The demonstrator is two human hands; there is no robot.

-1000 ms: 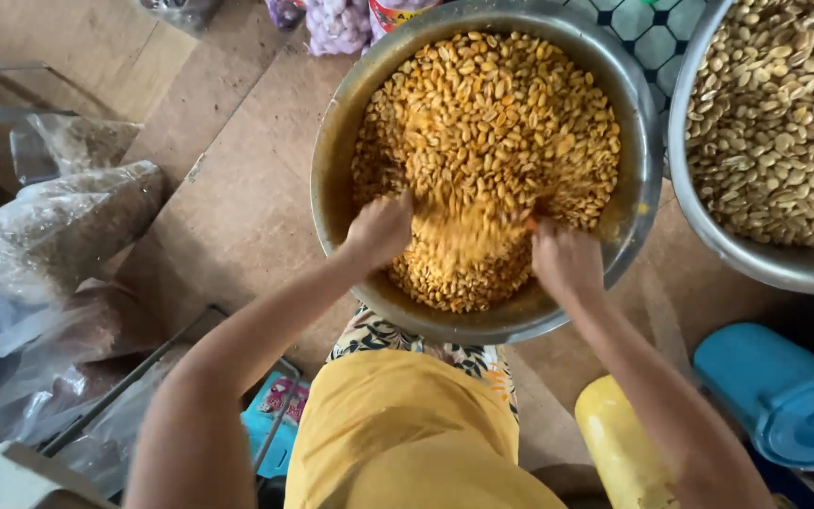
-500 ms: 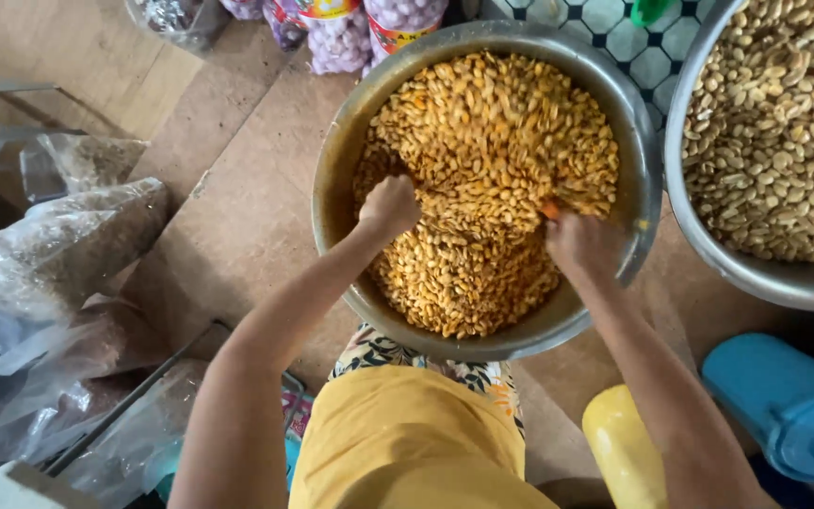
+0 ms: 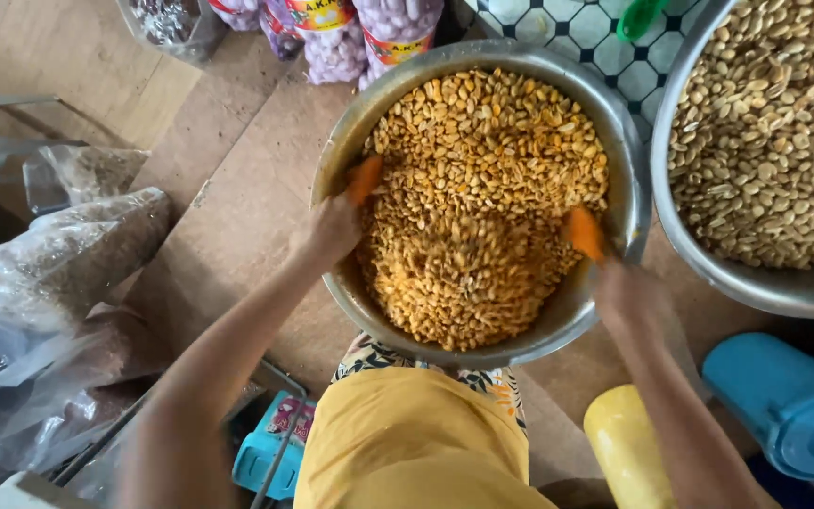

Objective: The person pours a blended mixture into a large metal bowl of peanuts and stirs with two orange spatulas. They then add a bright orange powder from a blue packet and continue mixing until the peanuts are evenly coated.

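A big metal bowl (image 3: 626, 179) full of orange-coated peanuts (image 3: 482, 198) rests on a brown board in front of me. My left hand (image 3: 332, 226) grips the bowl's left rim, its orange-stained thumb inside against the nuts. My right hand (image 3: 619, 283) grips the right rim in the same way, with an orange thumb over the edge. Both forearms reach up from the bottom of the view, over my yellow-clad lap.
A second metal bowl (image 3: 708, 264) of pale peanuts touches the first on the right. Filled net bags (image 3: 393, 28) lie beyond. Clear plastic bags (image 3: 58, 264) pile up at the left. A blue lidded container (image 3: 789, 405) and a yellow one (image 3: 619, 443) stand at lower right.
Both hands have left the middle of the nuts and moved outward to the bowl's left and right rims. The view has shifted, so the bowl sits a little lower.
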